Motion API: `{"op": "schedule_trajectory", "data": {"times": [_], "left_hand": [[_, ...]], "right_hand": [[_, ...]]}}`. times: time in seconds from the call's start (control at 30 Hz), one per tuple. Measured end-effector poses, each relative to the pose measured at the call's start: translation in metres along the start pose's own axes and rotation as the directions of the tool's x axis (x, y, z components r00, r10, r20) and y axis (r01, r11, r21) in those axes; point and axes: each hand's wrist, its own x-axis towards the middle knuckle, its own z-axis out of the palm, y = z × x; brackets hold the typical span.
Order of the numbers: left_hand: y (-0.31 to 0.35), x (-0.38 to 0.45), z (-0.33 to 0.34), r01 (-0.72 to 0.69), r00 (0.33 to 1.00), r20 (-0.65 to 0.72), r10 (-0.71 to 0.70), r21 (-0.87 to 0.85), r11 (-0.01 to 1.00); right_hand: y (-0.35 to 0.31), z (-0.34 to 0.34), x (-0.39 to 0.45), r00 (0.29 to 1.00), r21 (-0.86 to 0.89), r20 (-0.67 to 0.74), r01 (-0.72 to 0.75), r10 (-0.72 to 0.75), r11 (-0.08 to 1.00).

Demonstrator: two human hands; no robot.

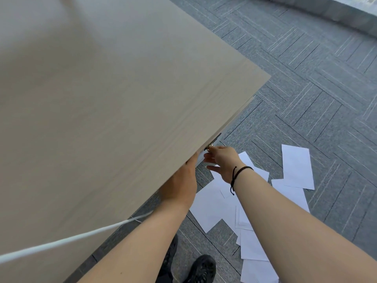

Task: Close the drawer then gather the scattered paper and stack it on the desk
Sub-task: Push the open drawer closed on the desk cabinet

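Observation:
A light wooden desk fills the left of the view. Under its right edge a sliver of the white drawer front shows, with a dark slot and a small metal lock above it. My left hand reaches under the desk edge, its fingers hidden beneath the top. My right hand, with a black cord at the wrist, rests flat against the drawer front, fingers apart. Several white paper sheets lie scattered on the grey carpet below my arms.
Grey carpet tiles cover the floor to the right. A white cable runs across the desk's lower left. My black shoe stands beside the lowest sheets. A pale wall base runs along the top right.

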Motion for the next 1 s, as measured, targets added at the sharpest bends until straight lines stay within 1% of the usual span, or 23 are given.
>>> {"op": "schedule_trajectory", "data": {"times": [0.13,0.23,0.37,0.4,0.47,0.53,0.63,0.7,0.83,1.0], "left_hand": [[0.001,0.001,0.006,0.018,0.999,0.042,-0.015,-0.085,0.996],[0.001,0.001,0.009,0.018,0.999,0.049,-0.013,-0.096,0.995],[0.000,0.001,0.012,0.019,1.000,0.022,-0.017,-0.092,0.996],[0.000,0.001,0.012,0.017,1.000,0.014,-0.016,-0.089,0.996],[0.000,0.001,0.012,0.015,1.000,0.015,-0.013,-0.090,0.996],[-0.001,0.001,0.014,0.018,0.999,0.028,-0.016,-0.094,0.995],[-0.003,0.001,0.016,0.009,1.000,0.029,-0.006,-0.117,0.993],[-0.003,0.001,0.017,0.001,1.000,0.010,0.000,-0.122,0.993],[-0.004,0.000,0.018,-0.007,1.000,-0.014,0.005,-0.123,0.992],[-0.003,-0.001,0.016,-0.011,0.998,-0.065,0.003,-0.119,0.993]], "right_hand": [[-0.002,-0.002,0.001,0.999,-0.041,-0.011,0.033,-0.034,0.999],[-0.003,-0.003,0.002,0.996,-0.109,-0.033,0.078,-0.082,0.991],[-0.005,-0.004,0.004,0.989,-0.168,-0.039,0.134,-0.143,0.977],[-0.005,-0.004,0.003,0.985,-0.209,-0.041,0.156,-0.168,0.965],[-0.003,-0.003,0.004,0.970,-0.361,-0.062,0.198,-0.236,0.911],[0.001,-0.002,0.003,0.956,-0.464,-0.113,0.191,-0.272,0.865],[0.007,0.000,0.004,0.939,-0.448,-0.169,0.199,-0.301,0.872],[0.011,0.002,0.006,0.928,-0.437,-0.180,0.222,-0.327,0.871],[0.015,0.006,0.003,0.908,-0.458,-0.132,0.300,-0.398,0.837],[0.010,0.001,0.003,0.876,-0.540,-0.116,0.340,-0.468,0.770]]}}
